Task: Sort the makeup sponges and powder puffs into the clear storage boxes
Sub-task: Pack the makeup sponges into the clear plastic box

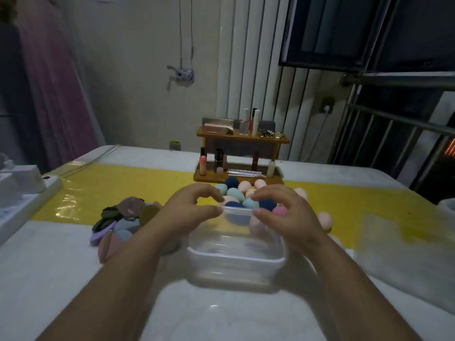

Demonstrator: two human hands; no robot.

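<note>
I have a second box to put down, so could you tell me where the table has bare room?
Bare white tabletop lies between the clear box and the near edge, and left of the powder puffs toward the power strip. Crowded: sponges between box and wooden rack.

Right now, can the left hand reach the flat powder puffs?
Probably yes: the pile of flat, muted-colour powder puffs lies left of the left hand, nothing between. It must first let go of the clear plastic storage box.
</note>
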